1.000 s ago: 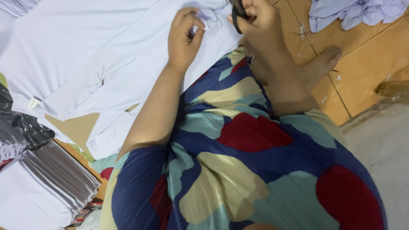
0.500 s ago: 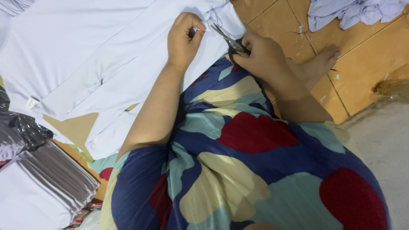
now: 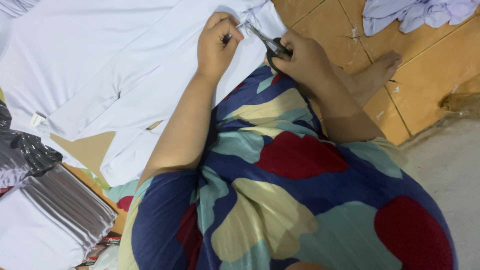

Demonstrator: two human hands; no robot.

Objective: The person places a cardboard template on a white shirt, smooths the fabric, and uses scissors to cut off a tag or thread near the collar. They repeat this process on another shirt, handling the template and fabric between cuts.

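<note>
1. The right hand (image 3: 302,60) has come down from where it was raised 1 second ago, and now rests low on the lap, closed around the dark handles of a pair of small scissors (image 3: 267,42)

2. The scissor blades now point up and left from that hand, their tips right beside the fingertips of the left hand (image 3: 216,45); half a second ago they were a little further off

3. The left hand has hardly moved: it is curled almost closed, thumb and fingers pinching a small fold or tab at the edge of the white garment (image 3: 105,75)

4. The white garment lies spread flat, mostly to the left of and beyond the left hand, its near edge draped over the lap in the patterned dress (image 3: 295,165)

5. Judging from this, the blades have been brought to the pinched spot for a small snip, likely of a thread or tag; whether they are cutting already cannot be told, as the tips are too small to read

6. Well to the right of the right hand, a crumpled pale cloth (image 3: 415,12) lies on the tiled floor (image 3: 435,70); far below and left of the left hand is a stack of folded white pieces (image 3: 45,225)
</note>
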